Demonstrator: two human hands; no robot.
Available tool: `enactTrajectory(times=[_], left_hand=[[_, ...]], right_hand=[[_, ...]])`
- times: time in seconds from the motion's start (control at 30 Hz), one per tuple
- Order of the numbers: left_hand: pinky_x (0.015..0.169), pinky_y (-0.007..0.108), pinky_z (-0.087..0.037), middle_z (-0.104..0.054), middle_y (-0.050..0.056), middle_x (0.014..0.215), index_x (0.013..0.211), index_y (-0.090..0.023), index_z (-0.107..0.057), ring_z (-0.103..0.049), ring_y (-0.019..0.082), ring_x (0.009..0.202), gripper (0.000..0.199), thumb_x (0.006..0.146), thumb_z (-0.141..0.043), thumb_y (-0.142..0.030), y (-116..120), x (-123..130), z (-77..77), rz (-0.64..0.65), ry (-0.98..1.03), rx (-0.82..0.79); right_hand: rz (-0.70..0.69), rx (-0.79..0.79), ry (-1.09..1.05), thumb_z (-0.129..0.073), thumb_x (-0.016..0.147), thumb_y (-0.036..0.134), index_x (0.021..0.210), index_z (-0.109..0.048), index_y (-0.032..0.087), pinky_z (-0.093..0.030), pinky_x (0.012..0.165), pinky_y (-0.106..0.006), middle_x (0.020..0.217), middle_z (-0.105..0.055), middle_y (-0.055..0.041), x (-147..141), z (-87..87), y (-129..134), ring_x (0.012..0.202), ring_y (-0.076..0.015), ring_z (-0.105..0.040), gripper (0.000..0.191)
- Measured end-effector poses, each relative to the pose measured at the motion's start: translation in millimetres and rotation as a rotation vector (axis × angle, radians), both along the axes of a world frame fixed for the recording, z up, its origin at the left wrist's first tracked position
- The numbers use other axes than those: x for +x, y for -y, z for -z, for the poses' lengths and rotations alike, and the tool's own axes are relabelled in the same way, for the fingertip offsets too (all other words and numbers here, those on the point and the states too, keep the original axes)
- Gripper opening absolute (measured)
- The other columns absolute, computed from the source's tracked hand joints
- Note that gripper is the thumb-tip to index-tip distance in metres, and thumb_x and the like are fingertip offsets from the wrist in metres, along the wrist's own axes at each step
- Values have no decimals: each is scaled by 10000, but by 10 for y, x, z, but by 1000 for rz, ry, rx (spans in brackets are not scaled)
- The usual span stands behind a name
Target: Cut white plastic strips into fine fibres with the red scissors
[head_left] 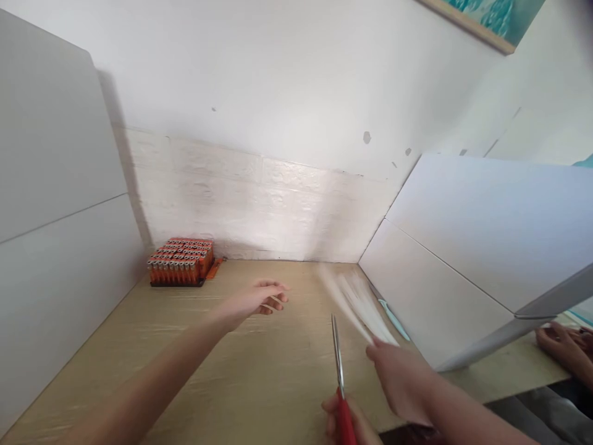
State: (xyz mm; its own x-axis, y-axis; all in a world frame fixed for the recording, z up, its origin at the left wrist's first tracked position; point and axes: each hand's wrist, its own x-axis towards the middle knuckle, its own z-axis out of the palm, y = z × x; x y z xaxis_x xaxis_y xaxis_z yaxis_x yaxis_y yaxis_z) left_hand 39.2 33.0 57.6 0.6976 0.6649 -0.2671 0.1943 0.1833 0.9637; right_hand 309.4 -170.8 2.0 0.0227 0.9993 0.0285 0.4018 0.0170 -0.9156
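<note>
My left hand (266, 296) hovers over the middle of the table, its fingers apart and loosely curved, with nothing in them. On the right, my right hand (403, 377) grips the near end of a bundle of long thin white strips (359, 303). Their far ends are blurred and fan out towards the wall, so their exact kind is unclear. Between my arms, at the bottom edge, a third hand (331, 417) holds scissors (340, 377) by red handles. The blades look closed and point away from me. That hand's arm is out of view.
A block of orange batteries (180, 262) stands at the back left. A light blue slim tool (393, 319) lies by the right panel (445, 278). White panels flank the table (278, 371), with a wall behind. Another person's hand (563, 346) rests beyond the right panel.
</note>
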Motion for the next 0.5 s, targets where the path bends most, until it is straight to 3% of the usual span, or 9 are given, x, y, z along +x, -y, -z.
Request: enactTrajectory(times=[0.07,0.1,0.2,0.27,0.33,0.4,0.5], left_hand=[[696,194,-420,-615,110,1072,1120,-119,-626,-605,181,900,650,711,-764,-605,27,-183,-96,-31,-4,49],[707,199,-428,-618,111,1060,1123,-122,-636,-603,187,906,652,720,-750,-621,51,-261,-136,-47,-13,72],[704,199,-439,-624,104,1028,1123,-138,-658,-600,199,902,625,752,-720,-637,158,-462,-214,-67,-46,130],[703,203,-454,-626,98,1028,1129,-156,-665,-599,205,890,621,783,-675,-671,250,-610,-210,-48,-85,188],[715,212,-472,-627,86,1020,1162,-185,-666,-594,209,887,653,802,-621,-729,360,-813,-141,-61,-123,247],[740,227,-487,-627,73,1011,1224,-233,-657,-585,215,898,707,804,-566,-794,500,-1077,-16,-134,-127,295],[768,241,-503,-633,33,943,1198,-320,-677,-571,199,846,682,758,-606,-836,781,-1451,183,-264,-183,286]], right_hand=[[25,38,76,-429,999,664,650,-379,107,-400,716,-197,595,-295,-21,1,160,48,618,-95,-342,659],[14,65,121,-438,986,661,640,-383,118,-414,728,-223,582,-271,-28,52,150,46,634,-114,-361,647],[-78,165,252,-661,819,652,501,-274,151,-416,940,-356,537,-76,-25,321,-141,-20,689,-175,-375,709],[-116,218,316,-579,891,643,475,-163,145,-324,1078,-411,551,19,-23,493,-370,-47,673,-177,-343,771],[-148,239,361,-471,973,618,513,-115,121,-250,1142,-435,572,33,-26,601,-461,-11,645,-166,-319,765],[-191,236,384,-477,986,612,554,-96,103,-256,1155,-435,591,45,-26,654,-356,86,620,-161,-323,768],[-247,213,348,-580,934,643,561,-41,99,-382,1096,-406,602,131,-19,704,54,276,561,-171,-349,852]])
